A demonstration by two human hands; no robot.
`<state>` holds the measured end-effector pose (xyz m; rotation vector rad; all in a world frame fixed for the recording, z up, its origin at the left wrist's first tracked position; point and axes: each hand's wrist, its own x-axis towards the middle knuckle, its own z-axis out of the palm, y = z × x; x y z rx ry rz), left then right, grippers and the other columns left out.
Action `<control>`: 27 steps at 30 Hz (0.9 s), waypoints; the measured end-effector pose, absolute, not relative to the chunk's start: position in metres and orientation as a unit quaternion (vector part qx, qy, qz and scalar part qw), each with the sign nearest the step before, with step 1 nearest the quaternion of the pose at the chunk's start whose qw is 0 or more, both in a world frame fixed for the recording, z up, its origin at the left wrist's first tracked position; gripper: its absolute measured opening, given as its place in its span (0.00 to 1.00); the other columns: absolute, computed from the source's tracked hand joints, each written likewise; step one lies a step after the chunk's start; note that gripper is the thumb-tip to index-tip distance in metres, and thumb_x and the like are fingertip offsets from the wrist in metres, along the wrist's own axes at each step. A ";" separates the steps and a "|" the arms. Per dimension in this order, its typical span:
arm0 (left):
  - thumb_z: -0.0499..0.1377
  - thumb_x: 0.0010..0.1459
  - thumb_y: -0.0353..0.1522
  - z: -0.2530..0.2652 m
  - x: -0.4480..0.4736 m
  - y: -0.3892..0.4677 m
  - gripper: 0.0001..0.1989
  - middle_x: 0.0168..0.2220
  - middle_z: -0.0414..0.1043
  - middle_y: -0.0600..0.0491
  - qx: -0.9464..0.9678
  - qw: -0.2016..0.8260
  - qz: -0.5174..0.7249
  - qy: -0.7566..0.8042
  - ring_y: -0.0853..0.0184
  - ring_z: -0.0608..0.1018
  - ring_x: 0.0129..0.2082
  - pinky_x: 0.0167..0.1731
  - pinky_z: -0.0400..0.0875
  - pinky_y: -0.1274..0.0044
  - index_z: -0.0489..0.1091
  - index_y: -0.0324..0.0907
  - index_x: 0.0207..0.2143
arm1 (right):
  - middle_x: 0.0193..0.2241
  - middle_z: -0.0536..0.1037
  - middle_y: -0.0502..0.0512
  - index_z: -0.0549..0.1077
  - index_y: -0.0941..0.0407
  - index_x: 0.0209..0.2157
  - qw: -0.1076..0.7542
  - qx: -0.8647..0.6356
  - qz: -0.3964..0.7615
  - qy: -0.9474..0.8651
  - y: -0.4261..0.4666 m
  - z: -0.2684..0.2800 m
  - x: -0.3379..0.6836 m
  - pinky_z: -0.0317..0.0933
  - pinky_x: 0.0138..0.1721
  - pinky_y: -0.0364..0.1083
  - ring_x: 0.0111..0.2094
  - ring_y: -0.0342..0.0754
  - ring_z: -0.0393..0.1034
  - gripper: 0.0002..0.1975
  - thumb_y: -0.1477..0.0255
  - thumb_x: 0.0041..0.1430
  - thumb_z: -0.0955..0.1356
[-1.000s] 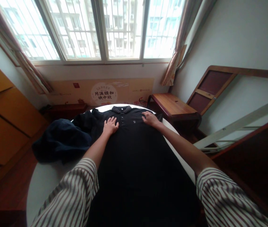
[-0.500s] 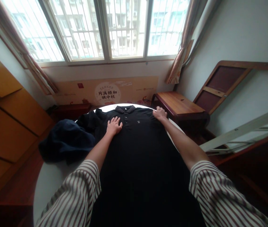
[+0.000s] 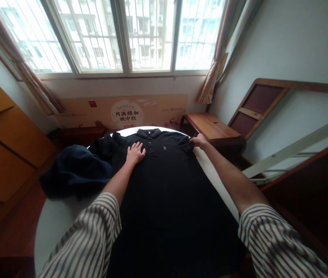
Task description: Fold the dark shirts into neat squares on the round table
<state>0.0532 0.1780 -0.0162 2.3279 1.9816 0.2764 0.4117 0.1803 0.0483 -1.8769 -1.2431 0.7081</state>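
A black polo shirt [image 3: 169, 193] lies spread front side up, its collar toward the window and its hem toward me. My left hand [image 3: 136, 153] rests flat on the chest, left of the buttons, with its fingers spread. At the shirt's right sleeve, my right hand [image 3: 199, 141] pinches the sleeve's edge between closed fingers. Beneath the shirt is a white round table [image 3: 54, 224]. A dark blue bundled garment [image 3: 75, 170] sits to the left, against the shirt's left sleeve.
Beyond the table stands a low wooden side table [image 3: 213, 125] at the right. A printed banner [image 3: 126, 112] runs along the wall below the barred window [image 3: 149, 34]. Wooden cabinets [image 3: 4, 154] are at the left, and a pale metal rail [image 3: 297, 144] slants across the right.
My right hand has drawn the sleeve outward, and a strip of white table now shows along the shirt's right side. My left hand stays on the chest. The view has shifted slightly.
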 end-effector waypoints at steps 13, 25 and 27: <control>0.43 0.67 0.44 -0.016 0.054 0.177 0.30 0.70 0.49 0.52 0.757 0.038 0.099 0.644 0.58 0.52 0.70 0.67 0.46 0.59 0.54 0.47 0.68 | 0.32 0.81 0.65 0.79 0.63 0.34 0.265 -0.751 0.155 -0.585 0.223 0.043 0.384 0.72 0.39 0.48 0.36 0.54 0.78 0.12 0.67 0.58 0.70; 0.43 0.67 0.44 -0.014 0.057 0.173 0.30 0.70 0.51 0.51 0.758 0.022 0.108 0.643 0.58 0.54 0.69 0.66 0.47 0.58 0.56 0.44 0.67 | 0.52 0.72 0.60 0.70 0.58 0.53 0.171 -0.779 0.055 -0.601 0.272 0.030 0.368 0.69 0.47 0.55 0.47 0.52 0.71 0.18 0.65 0.66 0.68; 0.43 0.67 0.44 -0.013 0.057 0.172 0.30 0.70 0.51 0.51 0.757 0.022 0.109 0.644 0.58 0.54 0.69 0.67 0.47 0.58 0.56 0.45 0.67 | 0.53 0.71 0.61 0.70 0.58 0.54 0.168 -0.763 0.026 -0.624 0.274 0.031 0.359 0.68 0.48 0.55 0.48 0.52 0.71 0.18 0.65 0.66 0.68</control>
